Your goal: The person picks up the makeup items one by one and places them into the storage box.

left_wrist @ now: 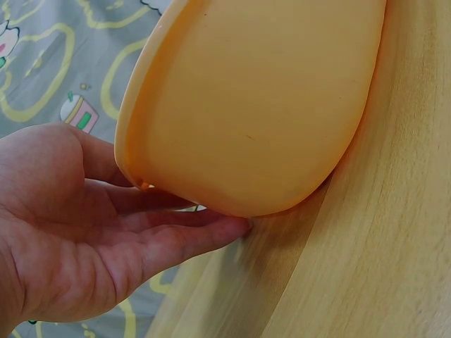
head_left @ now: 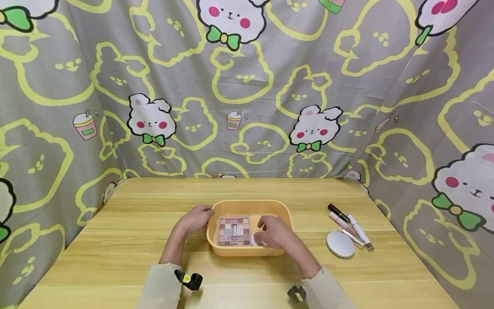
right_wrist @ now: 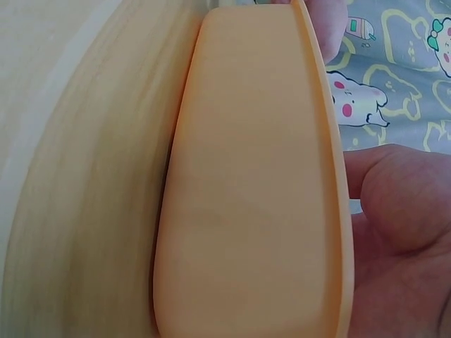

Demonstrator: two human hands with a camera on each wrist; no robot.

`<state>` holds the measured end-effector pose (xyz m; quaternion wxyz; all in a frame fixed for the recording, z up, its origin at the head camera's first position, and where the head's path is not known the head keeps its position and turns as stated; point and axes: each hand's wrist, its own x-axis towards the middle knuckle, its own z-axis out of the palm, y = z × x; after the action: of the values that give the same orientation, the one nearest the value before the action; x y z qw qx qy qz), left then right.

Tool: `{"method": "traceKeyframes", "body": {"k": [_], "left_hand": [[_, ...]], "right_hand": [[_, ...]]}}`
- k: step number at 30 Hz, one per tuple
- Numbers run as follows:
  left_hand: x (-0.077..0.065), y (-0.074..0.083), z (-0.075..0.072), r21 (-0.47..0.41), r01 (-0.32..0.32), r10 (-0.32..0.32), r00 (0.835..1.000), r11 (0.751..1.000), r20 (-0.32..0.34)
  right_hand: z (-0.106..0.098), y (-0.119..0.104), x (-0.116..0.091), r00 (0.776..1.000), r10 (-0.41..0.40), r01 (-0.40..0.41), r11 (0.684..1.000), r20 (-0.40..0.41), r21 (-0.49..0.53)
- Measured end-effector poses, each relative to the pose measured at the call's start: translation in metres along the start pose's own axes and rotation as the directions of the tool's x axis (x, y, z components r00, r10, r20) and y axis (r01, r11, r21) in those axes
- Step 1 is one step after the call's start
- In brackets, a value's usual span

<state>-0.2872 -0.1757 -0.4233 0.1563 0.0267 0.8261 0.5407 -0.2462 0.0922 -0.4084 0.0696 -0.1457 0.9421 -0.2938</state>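
Note:
A shallow orange plastic basket [head_left: 251, 251] stands on the table. My left hand [head_left: 197, 218] holds its left end, with the thumb by the rim and the fingers against the outside wall, as the left wrist view shows. Inside, on the left, lies an eyeshadow palette [head_left: 234, 231] with a grid of pink and brown shades and the word BACK. My right hand [head_left: 275, 231] reaches down into the right half, fingers bent, pinching a small white round thing [head_left: 258, 240] beside the palette. In the right wrist view the basket's wall hides those fingertips.
Right of the basket lie a round silver-white compact [head_left: 340, 244], a black tube [head_left: 338, 213], a white tube [head_left: 360, 231] and pinkish tubes [head_left: 339, 221], loosely heaped. A grey patterned curtain [head_left: 247, 107] hangs behind the wooden table [head_left: 135, 240] and along both sides.

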Motion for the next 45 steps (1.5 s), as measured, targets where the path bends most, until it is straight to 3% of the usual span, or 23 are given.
{"method": "traceKeyframes", "body": {"k": [8,18,45], "left_hand": [[0.001,0.0,0.001,-0.003,0.006,-0.006,1.0,1.0,0.002],[0.001,0.0,0.001,0.001,0.011,-0.011,1.0,1.0,-0.002],[-0.001,0.0,0.0,0.019,-0.012,0.011,1.0,1.0,0.01]], "right_hand": [[-0.005,0.0,-0.002,0.999,0.036,-0.035,0.998,-0.036,0.047],[-0.014,0.0,-0.006,0.993,0.021,-0.014,0.998,-0.113,0.058],[-0.051,0.015,-0.015,0.978,0.108,-0.097,0.993,-0.178,0.071]]}}
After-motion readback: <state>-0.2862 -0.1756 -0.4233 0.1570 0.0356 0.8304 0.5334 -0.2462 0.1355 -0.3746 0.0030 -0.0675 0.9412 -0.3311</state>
